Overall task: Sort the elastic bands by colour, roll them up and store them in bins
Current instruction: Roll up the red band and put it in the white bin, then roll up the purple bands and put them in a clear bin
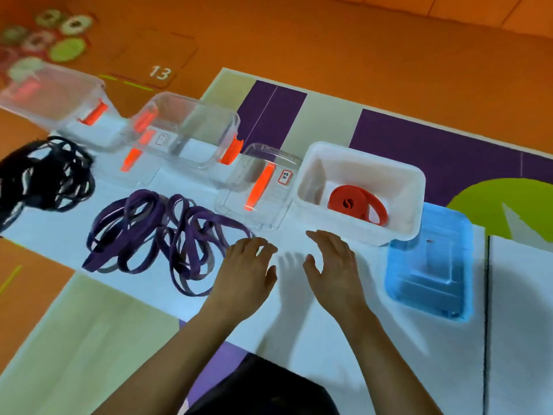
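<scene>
Purple elastic bands [167, 235] lay in a loose tangle on the white surface [299, 339], directly to the left of your hands. The heap stretched roughly left to right. Its loops crossed one another, so no single band showed a clean long axis, though the nearest strands ran out towards you on the right side of the heap.

Your left hand [245, 274] was plainly the nearer one, its fingertips just beside the right end of the tangle. Whether they touched a strand could not be told. Your right hand [332, 265] hovered further right, apart from the purple bands and just in front of the white bin [368, 152]. Both hands were palm down with fingers loosely spread, and neither had hold of anything.

In that white bin a red band [356, 202] already sat rolled up. A clear latched bin [260, 187] stood between it and the purple heap, and looked the likeliest place for the purple ones. Two more clear bins [191, 130] stood further back to the left. A blue plastic bin [431, 265] rested to the right.

A second pile of black bands [45, 175] was blurred and cut off by the left edge. The number of bands in either heap could not be counted, and the bin labels were unreadable.
</scene>
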A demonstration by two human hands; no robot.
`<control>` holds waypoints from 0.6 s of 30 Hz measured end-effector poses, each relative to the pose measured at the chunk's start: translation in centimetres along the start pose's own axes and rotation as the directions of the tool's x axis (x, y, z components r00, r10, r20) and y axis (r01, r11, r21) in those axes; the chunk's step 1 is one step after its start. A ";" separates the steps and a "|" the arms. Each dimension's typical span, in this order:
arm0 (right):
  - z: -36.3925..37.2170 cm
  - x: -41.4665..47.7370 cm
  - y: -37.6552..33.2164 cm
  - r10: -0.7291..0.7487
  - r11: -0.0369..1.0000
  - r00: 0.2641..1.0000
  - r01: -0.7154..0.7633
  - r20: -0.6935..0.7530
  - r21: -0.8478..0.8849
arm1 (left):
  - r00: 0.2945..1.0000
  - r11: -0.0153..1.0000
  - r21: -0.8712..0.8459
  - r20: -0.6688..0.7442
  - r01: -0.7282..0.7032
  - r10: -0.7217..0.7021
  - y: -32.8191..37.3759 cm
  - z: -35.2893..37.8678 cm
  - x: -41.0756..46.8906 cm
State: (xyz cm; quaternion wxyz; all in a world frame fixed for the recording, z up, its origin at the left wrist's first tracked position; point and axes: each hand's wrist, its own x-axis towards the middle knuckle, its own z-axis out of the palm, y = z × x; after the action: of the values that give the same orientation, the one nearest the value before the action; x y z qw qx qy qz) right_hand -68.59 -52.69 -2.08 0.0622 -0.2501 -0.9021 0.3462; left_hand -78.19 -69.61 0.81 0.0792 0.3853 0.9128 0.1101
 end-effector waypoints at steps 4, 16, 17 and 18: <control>3.0 -1.2 -3.5 -0.059 0.998 0.996 0.056 0.074 0.031 | 0.995 0.996 0.012 0.035 0.092 -0.092 -3.5 -1.5 -4.2; 12.1 -0.2 -13.8 -0.051 0.999 0.974 0.048 0.219 0.016 | 0.986 0.992 -0.041 0.124 0.122 -0.116 -17.8 -3.4 -7.8; 13.3 0.0 -15.0 -0.016 0.999 0.979 0.010 0.202 0.030 | 0.985 0.995 -0.029 0.150 0.093 -0.087 -19.8 -3.6 -7.6; 14.4 -0.1 -16.1 0.019 0.999 0.981 -0.028 0.191 0.044 | 0.983 0.997 -0.014 0.173 0.070 -0.066 -21.6 -3.7 -7.5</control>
State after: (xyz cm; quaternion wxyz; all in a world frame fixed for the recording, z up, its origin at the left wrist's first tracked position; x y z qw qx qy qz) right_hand -79.19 -71.48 -2.33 -0.0226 -0.2250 -0.8925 0.3903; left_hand -88.66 -90.17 -0.79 0.1655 0.3613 0.9139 0.0824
